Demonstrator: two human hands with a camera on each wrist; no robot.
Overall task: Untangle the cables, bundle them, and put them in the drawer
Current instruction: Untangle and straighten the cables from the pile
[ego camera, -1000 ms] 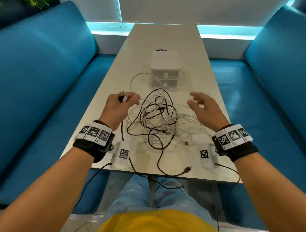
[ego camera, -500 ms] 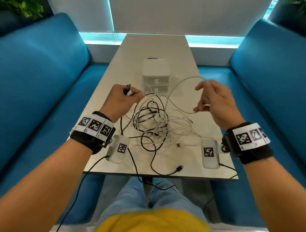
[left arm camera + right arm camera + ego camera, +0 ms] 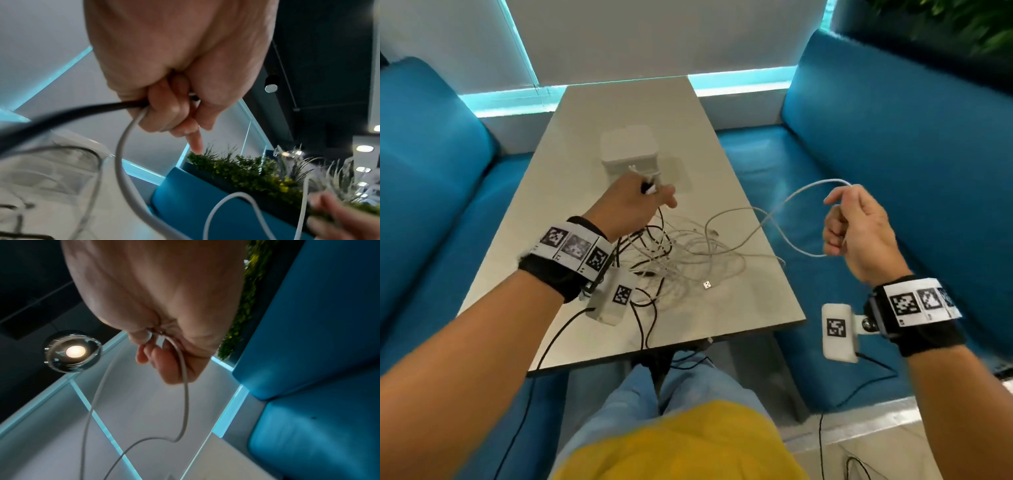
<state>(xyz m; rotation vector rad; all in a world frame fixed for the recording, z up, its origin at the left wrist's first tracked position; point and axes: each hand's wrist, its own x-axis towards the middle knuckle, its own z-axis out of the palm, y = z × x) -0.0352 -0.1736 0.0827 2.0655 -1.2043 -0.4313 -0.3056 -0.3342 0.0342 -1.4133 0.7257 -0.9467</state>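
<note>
A tangle of black and white cables [image 3: 681,253] lies on the pale table [image 3: 619,102]. My left hand [image 3: 635,202] is raised over the pile in front of the white drawer unit [image 3: 629,152]. It grips the ends of a black cable [image 3: 82,112] and a white cable [image 3: 125,146]. My right hand [image 3: 856,226], out past the table's right edge over the seat, holds a loop of white cable [image 3: 791,202]. In the right wrist view that white cable [image 3: 183,369] passes through my curled fingers [image 3: 162,360]. A loose white plug [image 3: 707,284] rests near the pile.
Blue padded benches [image 3: 893,137] flank the table on both sides. A white wall with lit cyan strips closes the far end. Green plants [image 3: 246,172] stand behind the right bench. My legs in jeans are under the near table edge [image 3: 654,349].
My right hand moved right, off the table, drawing a white loop out of the tangle. My left hand lifted and moved forward toward the drawer unit with the cable ends.
</note>
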